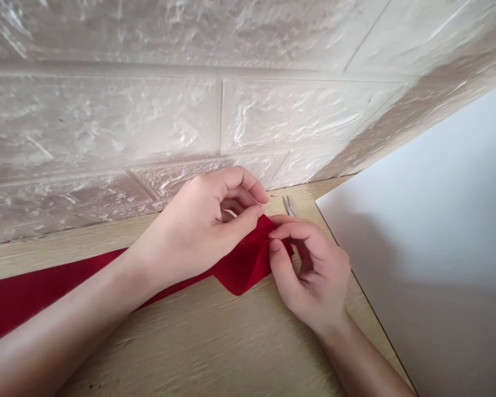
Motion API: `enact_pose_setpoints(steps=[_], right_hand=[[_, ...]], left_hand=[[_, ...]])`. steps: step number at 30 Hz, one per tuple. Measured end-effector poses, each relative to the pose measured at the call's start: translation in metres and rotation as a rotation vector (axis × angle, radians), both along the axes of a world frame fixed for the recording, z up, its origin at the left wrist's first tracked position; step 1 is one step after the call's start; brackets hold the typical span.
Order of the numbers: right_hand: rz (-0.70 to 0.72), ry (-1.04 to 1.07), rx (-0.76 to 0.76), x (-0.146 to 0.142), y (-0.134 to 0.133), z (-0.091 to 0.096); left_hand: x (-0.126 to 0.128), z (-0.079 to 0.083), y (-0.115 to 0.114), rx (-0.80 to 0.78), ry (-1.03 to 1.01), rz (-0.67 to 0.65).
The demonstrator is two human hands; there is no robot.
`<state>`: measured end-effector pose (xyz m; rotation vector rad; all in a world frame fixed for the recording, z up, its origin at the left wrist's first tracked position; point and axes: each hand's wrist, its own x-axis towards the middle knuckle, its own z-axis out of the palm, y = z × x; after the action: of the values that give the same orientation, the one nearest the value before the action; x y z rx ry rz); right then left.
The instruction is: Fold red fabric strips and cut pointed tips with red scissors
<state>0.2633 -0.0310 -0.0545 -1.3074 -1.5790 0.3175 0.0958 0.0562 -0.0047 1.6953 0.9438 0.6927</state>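
A long strip of red fabric (240,270) runs from the left edge of the head view to my hands, its right end folded and raised. At the upper edge of that folded end, my left hand (215,215) pinches the cloth between thumb and forefinger, the other fingers curled. My right hand (310,264) pinches the right end of the fabric with thumb and index finger. Just behind the right hand lies a pair of scissors (289,206); its metal tips show, and a bit of red beneath the hand may be its handle. Fingers cover part of the fold.
The fabric rests on a pale wooden table (215,342). A white textured brick-pattern wall (157,116) rises close behind it. To the right stands a large smooth white panel (438,220), its edge running along the table beside my right forearm.
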Motion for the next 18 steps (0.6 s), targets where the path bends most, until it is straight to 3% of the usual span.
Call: enact_pose_setpoints(steps=[11, 18], right_hand=[[-0.073, -0.038, 0.025, 0.0008, 0.0014, 0.0005], [-0.085, -0.139, 0.088, 0.0006, 0.0016, 0.0053]], left_hand=[[0.0028, -0.0018, 0.0014, -0.135, -0.049, -0.103], [0.0016, -0.0002, -0.0010, -0.047, 0.009, -0.093]])
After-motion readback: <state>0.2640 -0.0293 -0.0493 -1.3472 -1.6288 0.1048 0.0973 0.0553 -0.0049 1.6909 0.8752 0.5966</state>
